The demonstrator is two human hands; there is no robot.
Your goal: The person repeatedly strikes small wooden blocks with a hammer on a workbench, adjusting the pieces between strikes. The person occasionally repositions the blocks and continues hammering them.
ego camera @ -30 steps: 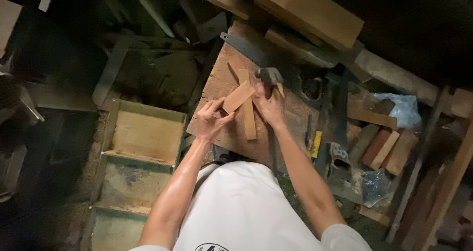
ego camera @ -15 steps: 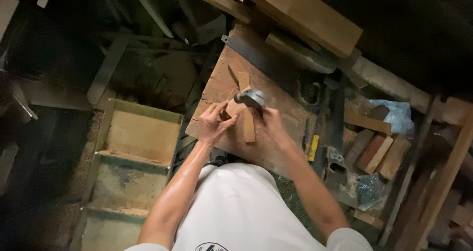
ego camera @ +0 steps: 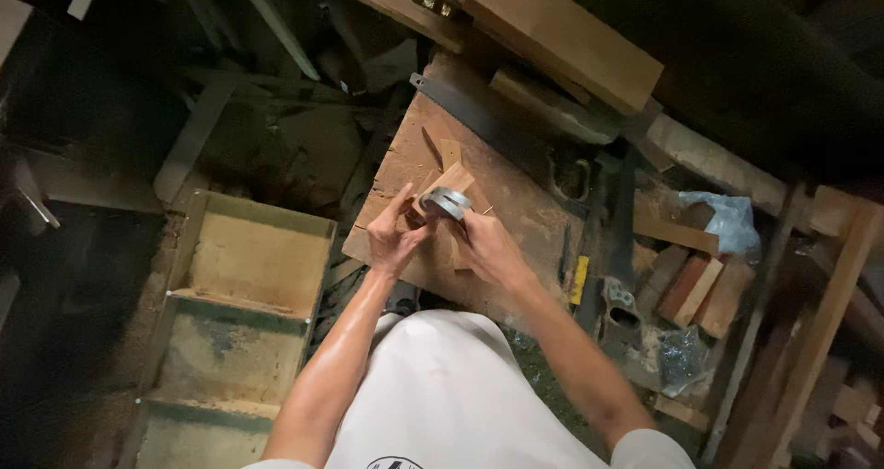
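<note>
At frame centre, the right hand [ego camera: 486, 248] gripped a hammer [ego camera: 446, 202] over wood strips [ego camera: 448, 182] the left hand [ego camera: 394, 239] pinched; striking seemed next.

Dim workshop, worn wooden workbench [ego camera: 516, 202], dusty wooden crate [ego camera: 249, 266], scattered timber offcuts [ego camera: 704, 285]

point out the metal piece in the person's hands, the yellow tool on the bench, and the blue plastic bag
curved metal piece [ego camera: 446, 200], head view, on its shiny curved top.
yellow tool [ego camera: 578, 280], head view, middle of its yellow body.
blue plastic bag [ego camera: 730, 220], head view, on its crumpled middle.

Grey metal tool [ego camera: 447, 202] on small wood pieces [ego camera: 451, 180]
</note>
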